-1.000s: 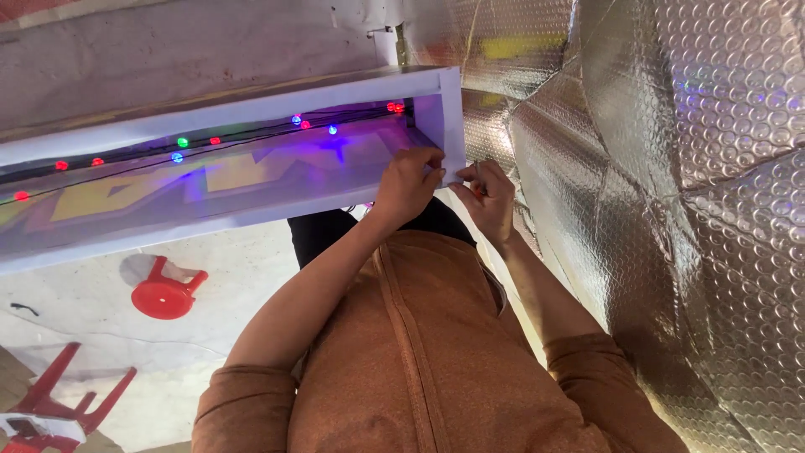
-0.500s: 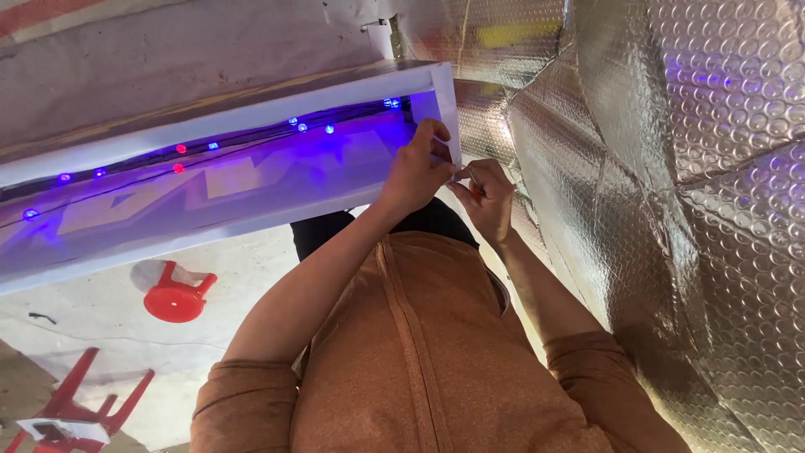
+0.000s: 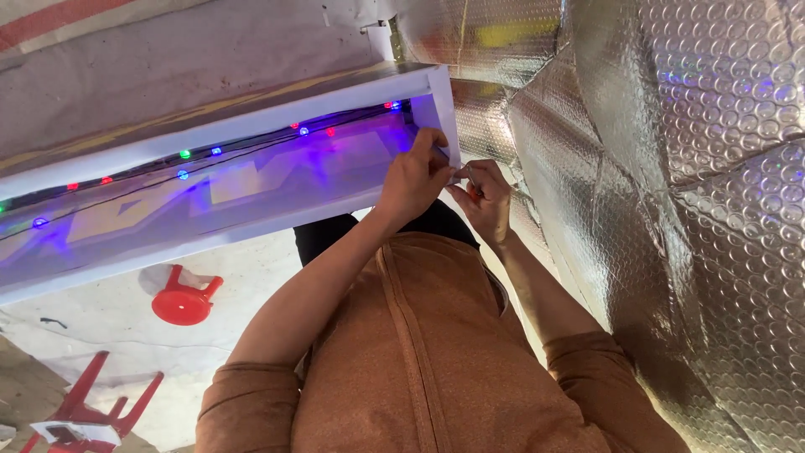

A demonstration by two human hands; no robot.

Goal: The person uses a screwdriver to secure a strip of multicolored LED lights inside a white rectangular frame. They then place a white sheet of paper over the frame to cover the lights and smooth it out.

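A long white light box (image 3: 251, 126) lies across the view, with a string of red, green and blue lights (image 3: 302, 131) along its inner edge and a purple glow on its panel. My left hand (image 3: 418, 174) pinches the end corner of the box (image 3: 443, 109). Right beside it, my right hand (image 3: 485, 200) has its fingers closed on a small thin tool with a red-orange part (image 3: 472, 186), its tip at the same corner. Both my forearms come up from orange sleeves.
Silver bubble-foil sheeting (image 3: 688, 184) covers the right side and the back. On the pale floor lower left stand a red plastic stool (image 3: 183, 298) and a red frame stand (image 3: 88, 411). My orange shirt (image 3: 428, 361) fills the bottom centre.
The lights have changed colours and the purple glow has shifted. Both hands stay at the box's end corner, with only small finger movement.
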